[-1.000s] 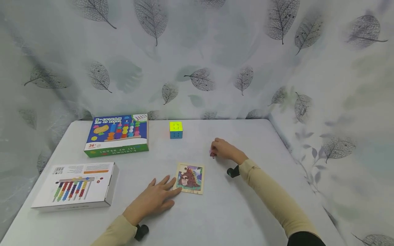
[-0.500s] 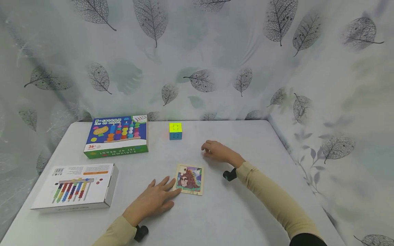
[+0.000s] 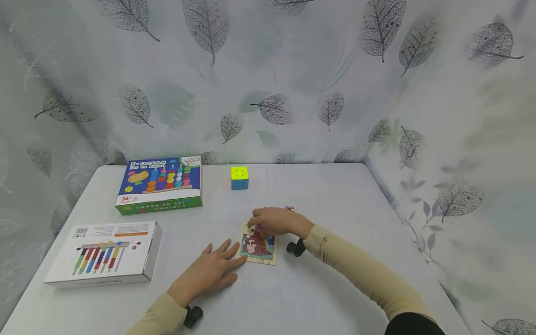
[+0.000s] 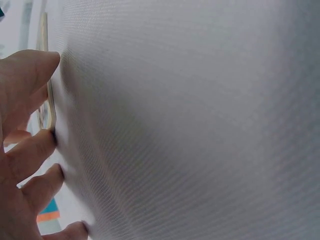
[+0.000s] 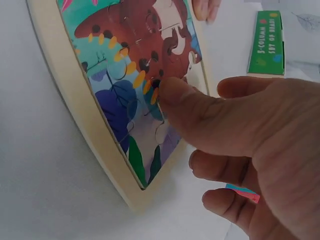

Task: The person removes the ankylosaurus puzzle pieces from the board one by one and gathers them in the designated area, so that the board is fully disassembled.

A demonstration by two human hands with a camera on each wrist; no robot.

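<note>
A small wooden tray puzzle (image 3: 268,259) with a red dinosaur picture lies on the white table. My left hand (image 3: 207,272) rests with fingers spread at its left side, fingertips touching the frame. Over the puzzle's top part is my right hand (image 3: 274,221), fingers bent. In the right wrist view, the thumb (image 5: 182,102) reaches over the picture, near a bare wood-coloured gap (image 5: 196,77) in it. Whether a piece is between thumb and index finger is hidden. A loose purple puzzle piece (image 3: 289,208) lies just behind the right hand.
A blue and green bead-set box (image 3: 159,184) stands at the back left. Nearer the front left lies a white box (image 3: 104,253) with a bead picture. A yellow-topped puzzle cube (image 3: 239,177) sits at the back. Leaf-printed cloth (image 3: 272,70) hangs behind the table.
My right hand has left the spot by the loose piece and moved left and forward-down onto the puzzle. The purple piece is now uncovered behind it. My left hand has stayed put.
</note>
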